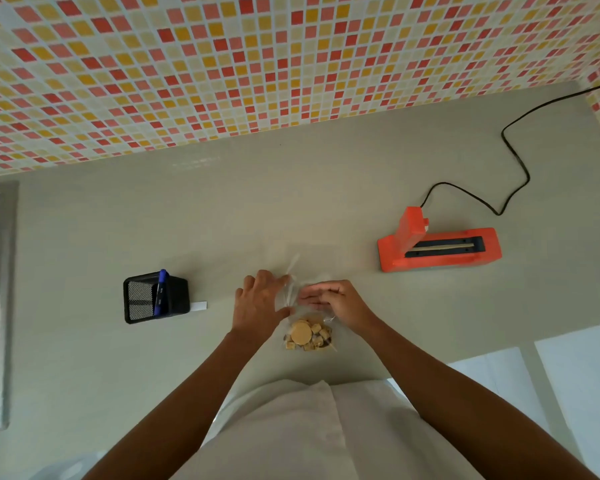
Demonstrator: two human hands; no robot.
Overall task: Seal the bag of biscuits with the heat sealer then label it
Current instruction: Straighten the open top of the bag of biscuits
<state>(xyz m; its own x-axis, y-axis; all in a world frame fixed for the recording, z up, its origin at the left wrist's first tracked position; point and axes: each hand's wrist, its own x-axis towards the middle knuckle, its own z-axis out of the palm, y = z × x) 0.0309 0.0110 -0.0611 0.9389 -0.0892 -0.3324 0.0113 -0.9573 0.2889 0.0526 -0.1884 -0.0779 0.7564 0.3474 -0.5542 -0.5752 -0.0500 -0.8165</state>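
Observation:
A clear plastic bag of biscuits (309,336) lies on the grey counter in front of me, biscuits bunched at its near end. My left hand (258,301) grips the bag's loose upper part on the left. My right hand (336,301) holds the same loose plastic from the right, fingers curled over it. The orange heat sealer (440,249) stands to the right, its arm raised and its sealing strip showing. A small white label (199,306) lies beside the pen holder on the left.
A black mesh pen holder (155,297) with a blue pen (160,292) stands left of my hands. The sealer's black cord (513,150) snakes to the back right. A metal sink edge (0,306) runs along the far left. The tiled wall is behind.

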